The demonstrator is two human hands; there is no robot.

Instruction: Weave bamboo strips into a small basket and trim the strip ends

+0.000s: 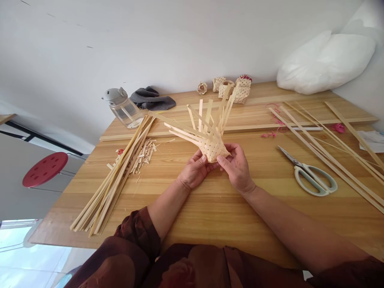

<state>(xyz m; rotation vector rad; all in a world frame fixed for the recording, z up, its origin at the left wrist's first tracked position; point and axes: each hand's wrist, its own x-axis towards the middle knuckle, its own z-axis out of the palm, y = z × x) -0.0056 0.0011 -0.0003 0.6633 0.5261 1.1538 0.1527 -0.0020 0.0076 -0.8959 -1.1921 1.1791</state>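
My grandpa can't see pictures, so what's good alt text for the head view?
A person's left hand and right hand hold a partly woven piece, its loose strips fanning upward, over a wooden table. A bundle of strips lies to the left, scissors to the right, and small woven pieces sit near the wall.

Woven piece point(211, 148) in both hands point(239, 170), scissors point(317, 180) to the right

My feed shows a matt, rough, wood-like woven piece point(211, 149) — smooth wooden table point(216, 218) — metal-and-plastic scissors point(300, 164).
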